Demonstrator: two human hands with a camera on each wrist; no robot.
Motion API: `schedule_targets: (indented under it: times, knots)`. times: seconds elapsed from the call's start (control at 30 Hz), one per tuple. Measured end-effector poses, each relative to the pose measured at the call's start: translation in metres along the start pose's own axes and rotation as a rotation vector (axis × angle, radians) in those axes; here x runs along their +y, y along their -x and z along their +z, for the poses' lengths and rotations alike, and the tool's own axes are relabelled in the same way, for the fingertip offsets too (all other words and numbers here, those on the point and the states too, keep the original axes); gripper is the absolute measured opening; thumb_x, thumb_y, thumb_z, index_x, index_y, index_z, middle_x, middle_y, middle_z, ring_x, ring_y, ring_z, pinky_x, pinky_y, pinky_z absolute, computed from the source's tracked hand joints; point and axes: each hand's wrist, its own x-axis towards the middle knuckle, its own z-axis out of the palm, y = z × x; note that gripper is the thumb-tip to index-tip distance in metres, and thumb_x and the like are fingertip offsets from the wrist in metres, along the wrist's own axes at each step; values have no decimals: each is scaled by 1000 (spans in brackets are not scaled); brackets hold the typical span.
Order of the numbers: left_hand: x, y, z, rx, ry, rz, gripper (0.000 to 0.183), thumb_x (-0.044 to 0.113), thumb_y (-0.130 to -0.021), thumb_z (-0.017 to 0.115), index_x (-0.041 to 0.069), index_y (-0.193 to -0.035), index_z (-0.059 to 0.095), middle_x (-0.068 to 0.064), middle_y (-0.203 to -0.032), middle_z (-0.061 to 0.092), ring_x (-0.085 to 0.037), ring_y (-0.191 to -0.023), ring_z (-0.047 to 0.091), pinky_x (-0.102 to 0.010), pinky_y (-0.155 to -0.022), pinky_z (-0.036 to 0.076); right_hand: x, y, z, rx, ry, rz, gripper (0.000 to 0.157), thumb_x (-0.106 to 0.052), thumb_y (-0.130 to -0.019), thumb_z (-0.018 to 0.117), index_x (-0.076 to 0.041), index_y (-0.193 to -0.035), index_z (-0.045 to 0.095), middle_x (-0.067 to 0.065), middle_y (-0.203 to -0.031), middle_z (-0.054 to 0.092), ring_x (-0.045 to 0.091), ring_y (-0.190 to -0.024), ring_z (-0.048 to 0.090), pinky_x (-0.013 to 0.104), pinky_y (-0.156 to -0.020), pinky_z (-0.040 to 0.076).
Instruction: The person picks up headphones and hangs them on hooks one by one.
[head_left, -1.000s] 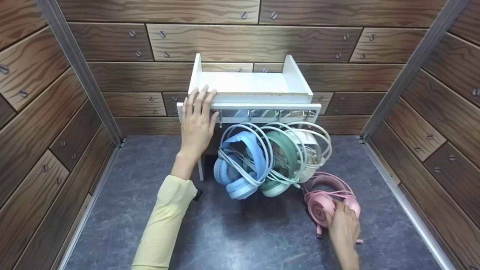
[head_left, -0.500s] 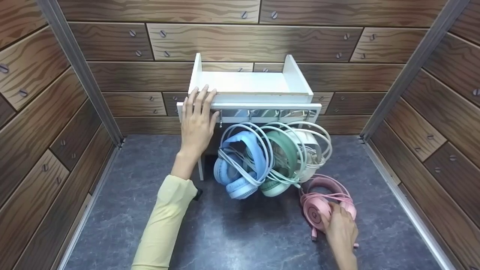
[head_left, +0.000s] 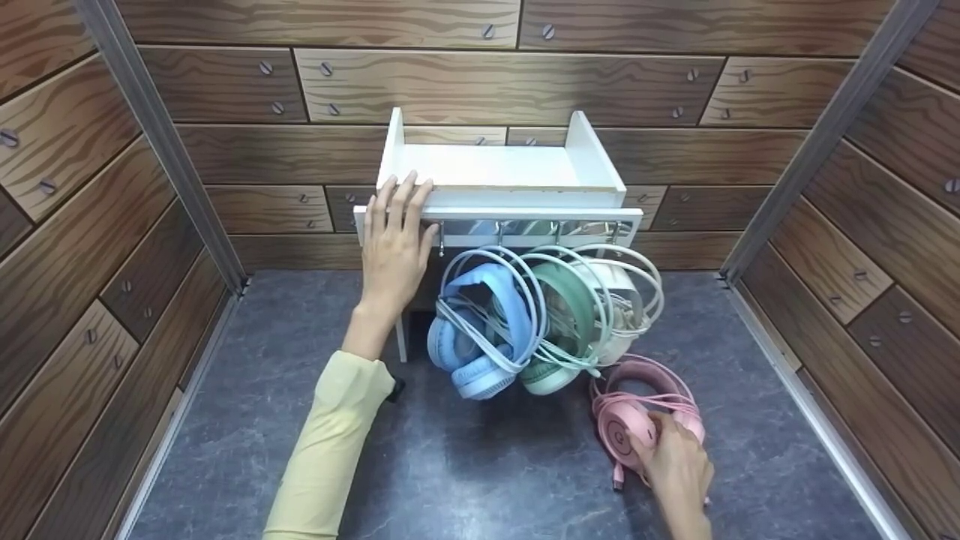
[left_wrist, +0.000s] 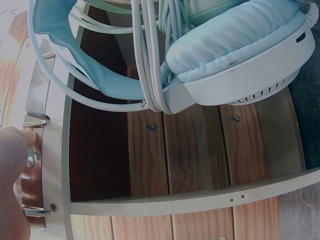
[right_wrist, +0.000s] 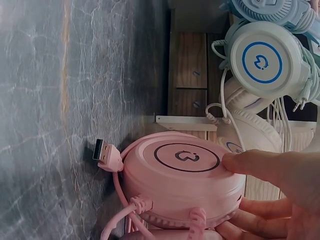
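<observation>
My left hand [head_left: 392, 259] rests on the left end of the white rack's front bar [head_left: 525, 214], its fingers extended over the top edge. Low at the right, my right hand [head_left: 675, 461] grips pink headphones [head_left: 621, 431] by an ear cup. The right wrist view shows the thumb on the outer face of that pink ear cup [right_wrist: 185, 160] and fingers beneath it; a pink USB plug [right_wrist: 107, 155] dangles beside it. Blue headphones [head_left: 484, 373], green headphones [head_left: 574, 300] and white headphones [head_left: 611, 274] hang from the rack's hooks with coiled cables. The leftmost hook [head_left: 441, 240] carries nothing.
An upper shelf [head_left: 487, 165] with raised side walls tops the rack. Wood-patterned panels [head_left: 510, 86] enclose the back and both sides. Dark marbled flooring [head_left: 480, 480] lies below the hanging headphones.
My right hand has shifted a little left and slightly toward me, carrying the pink headphones with it. My left hand and the hanging headphones keep their places.
</observation>
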Motion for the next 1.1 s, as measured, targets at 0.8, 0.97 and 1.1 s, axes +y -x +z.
schedule_targets:
  times: [0.8, 0.97, 1.1]
  knots:
    - [-1, 0, 0, 20, 9, 5, 55, 31, -103, 56, 22, -155, 39, -3, -163, 33, -26, -153, 20, -48, -124, 15, 23, -33, -15, 186, -70, -44, 24, -22, -92, 74, -4, -108, 74, 24, -104, 69, 49, -96, 61, 65, -76, 47]
    - [-1, 1, 0, 20, 8, 4, 55, 31, -104, 56, 22, -155, 38, -3, -163, 33, -25, -153, 20, -48, -125, 14, 38, -46, -13, 83, -81, 24, 35, -25, -97, 68, -1, -123, 66, 30, -119, 63, 51, -108, 55, 65, -88, 42]
    - [-1, 1, 1, 14, 8, 8, 56, 31, -104, 55, 22, -156, 37, -2, -163, 32, -25, -153, 19, -48, -125, 14, 51, -53, -9, -25, -85, 79, 46, -32, -102, 59, 2, -133, 58, 36, -125, 58, 56, -114, 51, 66, -96, 39]
